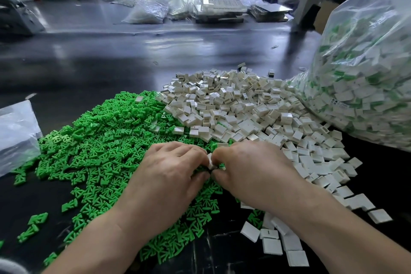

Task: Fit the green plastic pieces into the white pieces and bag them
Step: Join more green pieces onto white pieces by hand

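Observation:
A big heap of small green plastic pieces (104, 140) covers the dark table at the left and centre. A heap of white square pieces (242, 109) lies beside it to the right. My left hand (169, 169) and my right hand (251, 167) meet fingertip to fingertip above the green heap, both pinching one white piece (210, 161) between them. Whether a green piece is in it is hidden by my fingers. A large clear bag of assembled pieces (364, 78) stands at the far right, showing white and green through the plastic.
A flat clear plastic bag (15, 133) lies at the left edge. Loose white pieces (291, 249) are scattered near the front right. The dark table (111, 55) stretches away; bags, trays and boxes (218, 11) crowd its far side.

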Tool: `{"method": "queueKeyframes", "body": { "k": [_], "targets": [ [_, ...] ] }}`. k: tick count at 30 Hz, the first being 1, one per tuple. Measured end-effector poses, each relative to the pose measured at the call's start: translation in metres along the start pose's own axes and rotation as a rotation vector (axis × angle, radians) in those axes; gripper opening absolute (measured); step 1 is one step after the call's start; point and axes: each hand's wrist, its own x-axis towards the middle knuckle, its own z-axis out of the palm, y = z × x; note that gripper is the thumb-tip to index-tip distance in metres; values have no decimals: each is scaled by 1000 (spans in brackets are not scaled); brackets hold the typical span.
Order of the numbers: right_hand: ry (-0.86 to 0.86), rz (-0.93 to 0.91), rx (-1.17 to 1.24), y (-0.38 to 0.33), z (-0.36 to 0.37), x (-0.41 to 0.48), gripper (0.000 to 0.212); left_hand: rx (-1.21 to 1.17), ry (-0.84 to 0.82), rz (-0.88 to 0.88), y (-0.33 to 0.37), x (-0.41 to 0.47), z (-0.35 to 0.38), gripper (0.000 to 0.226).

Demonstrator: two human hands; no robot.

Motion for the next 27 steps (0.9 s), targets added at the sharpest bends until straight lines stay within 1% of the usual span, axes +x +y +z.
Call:
{"method": "queueKeyframes", "body": {
  "k": [4,6,10,12,13,15,16,17,18,20,22,23,27],
  "targets": [
    [-12,10,-18,-2,3,3,24,12,20,14,1,-1,0,29],
    [9,3,-16,-3,5,3,21,0,51,11,3,1,-1,26],
    [101,-42,30,-6,7,-1,16,-39,100,-26,4,2,-1,22],
    [168,-60,116,-3,6,-4,18,-95,128,-40,4,1,-1,23],
    [191,-58,219,0,5,-7,20,-144,151,-58,5,0,-2,23],
    [182,-31,576,4,1,-10,20,-322,190,-122,5,-3,-6,26],
    [130,-11,808,5,-2,-12,19,-422,206,-136,5,-5,-9,29],
    [41,4,1041,6,-5,-14,19,-508,217,-129,6,-6,-12,28],
    [-65,13,1236,6,-8,-15,19,-586,219,-113,6,-7,-15,23],
    [-238,17,1487,4,-11,-16,17,-827,200,-112,7,-8,-21,15],
    [-331,6,1586,2,-13,-16,15,-1062,175,-123,7,-8,-25,17],
    [-355,-7,1605,2,-12,-17,16,-1114,172,-127,7,-8,-26,16],
    [-405,-35,1642,1,-10,-17,15,-1084,177,-141,11,-11,-29,13]
  ]
}}
